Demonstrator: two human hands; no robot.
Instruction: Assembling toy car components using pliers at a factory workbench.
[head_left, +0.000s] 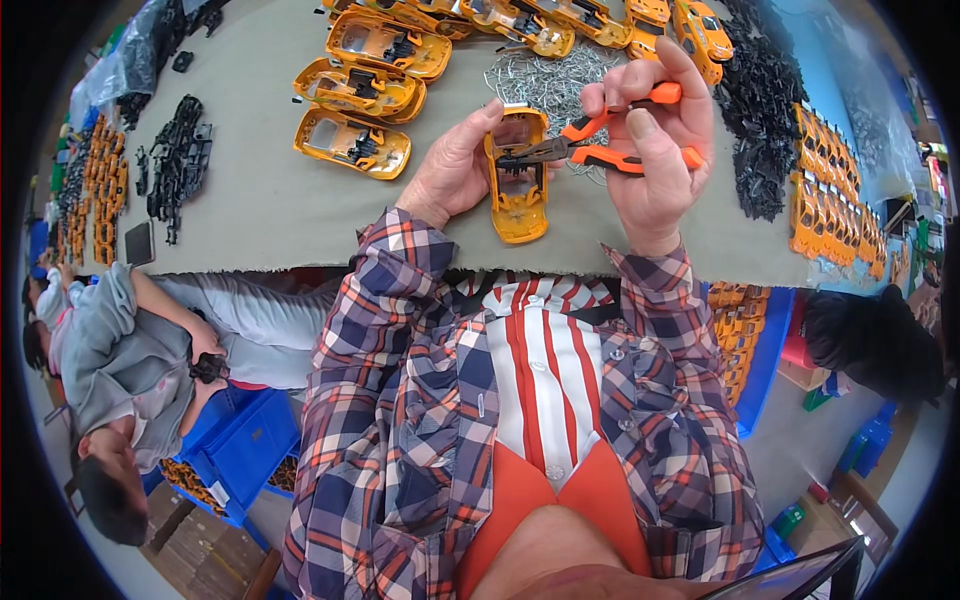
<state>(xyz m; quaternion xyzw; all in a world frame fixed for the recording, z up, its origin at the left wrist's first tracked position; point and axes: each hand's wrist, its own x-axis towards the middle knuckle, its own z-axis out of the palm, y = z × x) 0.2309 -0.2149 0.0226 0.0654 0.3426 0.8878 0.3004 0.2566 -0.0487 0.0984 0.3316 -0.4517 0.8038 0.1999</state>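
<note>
My left hand point(452, 165) is closed around the side of a yellow toy car body point(520, 218), held upside down with its hollow inside facing up. In my right hand point(658, 160) is a pair of pliers point(550, 150) with orange-and-black handles, gripped with the handles spread apart. The pliers' narrow jaws reach into the car body beside a black part fixed inside it. Whether the tips pinch anything is too small to tell. A heap of thin silvery metal pieces point(545, 82) lies just beyond both hands.
Several upturned yellow car bodies point(352, 146) lie beyond my left hand. Black parts point(762, 130) are heaped at right, beside rows of yellow cars point(825, 220). More black parts point(182, 165) lie at left. A co-worker point(125, 340) sits there by blue bins point(250, 435).
</note>
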